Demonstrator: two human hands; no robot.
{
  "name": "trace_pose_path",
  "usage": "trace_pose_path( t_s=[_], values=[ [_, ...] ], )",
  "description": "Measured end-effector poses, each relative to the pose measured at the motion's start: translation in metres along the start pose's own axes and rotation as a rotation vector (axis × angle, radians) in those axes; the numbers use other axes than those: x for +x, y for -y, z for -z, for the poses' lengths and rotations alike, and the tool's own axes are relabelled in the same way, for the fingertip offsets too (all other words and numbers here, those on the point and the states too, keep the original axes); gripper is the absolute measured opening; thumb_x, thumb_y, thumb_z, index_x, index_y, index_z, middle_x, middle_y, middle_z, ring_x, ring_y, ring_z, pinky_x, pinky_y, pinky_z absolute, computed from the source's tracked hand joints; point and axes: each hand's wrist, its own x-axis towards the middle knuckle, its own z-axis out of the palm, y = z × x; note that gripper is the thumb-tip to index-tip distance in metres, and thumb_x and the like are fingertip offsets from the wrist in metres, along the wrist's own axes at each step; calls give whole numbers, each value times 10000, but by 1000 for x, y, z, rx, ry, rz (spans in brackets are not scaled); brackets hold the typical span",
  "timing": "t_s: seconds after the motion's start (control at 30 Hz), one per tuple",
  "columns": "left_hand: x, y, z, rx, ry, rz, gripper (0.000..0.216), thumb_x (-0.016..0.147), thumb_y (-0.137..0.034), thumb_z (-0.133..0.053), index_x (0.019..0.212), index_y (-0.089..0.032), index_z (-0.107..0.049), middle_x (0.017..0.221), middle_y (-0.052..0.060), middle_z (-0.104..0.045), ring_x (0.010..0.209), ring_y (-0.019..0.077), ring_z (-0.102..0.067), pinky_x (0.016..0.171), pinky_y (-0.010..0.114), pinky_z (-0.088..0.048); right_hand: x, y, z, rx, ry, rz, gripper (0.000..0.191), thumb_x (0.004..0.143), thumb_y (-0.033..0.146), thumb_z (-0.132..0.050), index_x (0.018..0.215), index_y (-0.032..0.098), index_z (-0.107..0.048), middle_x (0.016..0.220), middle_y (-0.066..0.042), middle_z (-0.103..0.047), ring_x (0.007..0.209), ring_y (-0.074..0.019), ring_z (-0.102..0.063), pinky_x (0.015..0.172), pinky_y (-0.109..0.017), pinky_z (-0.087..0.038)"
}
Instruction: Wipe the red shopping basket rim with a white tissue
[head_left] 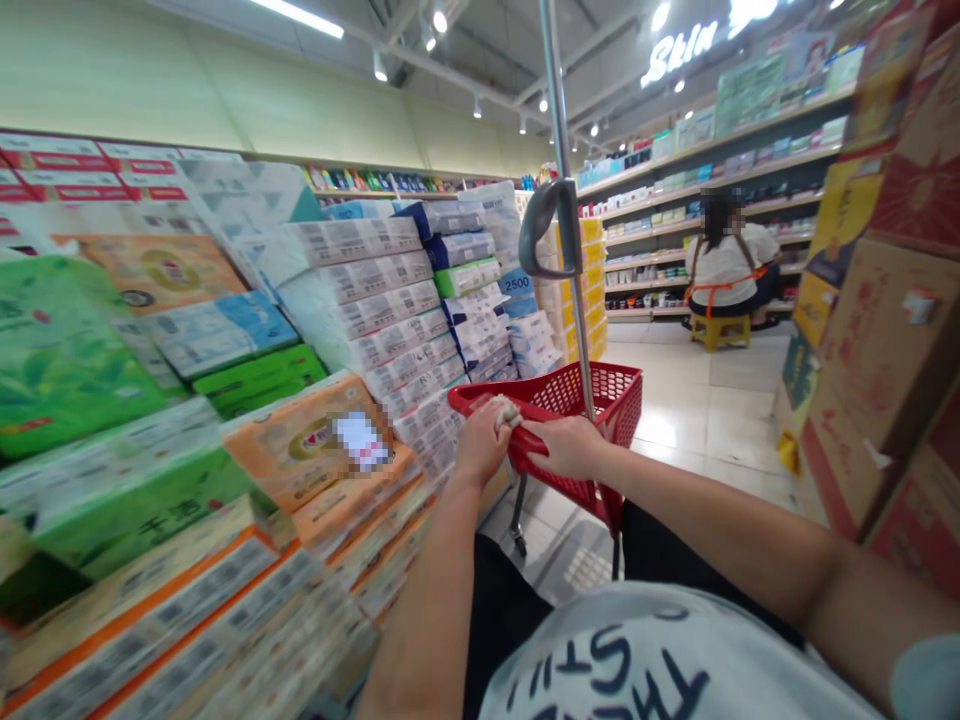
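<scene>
A red plastic shopping basket on casters (624, 412) stands in front of me. A metal pole (577, 310) with a grey loop handle (530, 235) rises from it. At the basket's near left rim, my left hand (484, 438) is closed around a small wad of whitish cloth or tissue (508, 411) and rests against the rim. Beside it, my right hand (568, 447) is closed on the near rim, fingers pointing left. The part of the basket's inside that I can see is red lattice; the near wall hides the bottom.
Stacked tissue packs (397, 290) crowd the left side, close to my left arm. Cardboard cartons (877, 370) are piled on the right. Ahead, a person (727, 260) sits on a yellow stool (720, 330) facing the shelves (652, 230). Pale floor tiles (675, 420) run between.
</scene>
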Motion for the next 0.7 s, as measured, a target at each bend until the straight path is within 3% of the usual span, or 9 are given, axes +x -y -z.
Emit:
trace_pose_path(
  t_s=[0.17, 0.33, 0.5, 0.63, 0.7],
  values=[
    [2, -6, -2, 82, -16, 97, 391, 845, -183, -449, 1215, -182, -575, 1303, 77, -588, 1261, 217, -478, 1123, 408, -301, 2, -3, 2, 14, 5, -2, 557, 868, 514, -448, 1360, 253, -462, 1087, -90, -703, 945, -277, -666, 779, -340, -481],
    [0, -17, -4, 110, 31, 40, 416, 835, -195, -494, 1248, -199, -541, 1342, 71, -559, 1284, 204, -452, 1140, 394, -263, 3, -4, 2, -9, 8, -15, 505, 863, 498, -454, 1291, 242, -532, 1039, -93, -713, 919, -284, -672, 768, -347, -483],
    [2, -12, -3, 114, -22, 196, 379, 874, -193, -436, 1239, -209, -537, 1352, 64, -549, 1295, 195, -436, 1128, 402, -271, 3, -3, 3, 11, 14, -18, 570, 859, 507, -468, 1375, 267, -448, 1096, -85, -700, 951, -272, -666, 789, -338, -478],
    [6, -17, -5, 82, 24, 52, 368, 854, -196, -469, 1211, -207, -560, 1318, 49, -576, 1270, 185, -457, 1127, 358, -274, 3, -3, 3, 3, 34, -38, 537, 864, 496, -458, 1340, 249, -489, 1093, -96, -698, 959, -277, -662, 802, -342, -475],
    [6, -18, -5, 80, 18, 57, 369, 855, -196, -468, 1213, -205, -559, 1318, 48, -577, 1265, 181, -463, 1124, 352, -278, 3, -4, 3, 6, 34, -35, 543, 863, 497, -459, 1344, 248, -486, 1105, -97, -695, 963, -278, -661, 808, -348, -475]
  ],
)
